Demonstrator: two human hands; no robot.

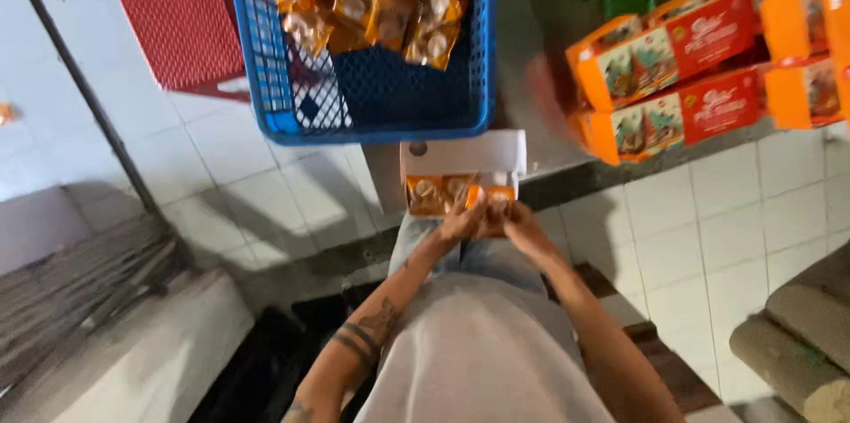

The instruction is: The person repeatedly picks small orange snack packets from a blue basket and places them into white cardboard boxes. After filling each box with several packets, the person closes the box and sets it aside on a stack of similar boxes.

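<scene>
Looking down from the head camera, both hands meet at centre frame over a small open white cardboard box (pixel 463 157) resting on the lap. The left hand (pixel 462 221) and right hand (pixel 521 225) close together on an orange foil snack packet (pixel 492 201) at the box's near edge, its long axis running left to right. Just above sits a blue plastic mesh basket (pixel 372 95) of similar packets; stacked orange cartons (pixel 664 60) fill the upper right, well apart.
</scene>
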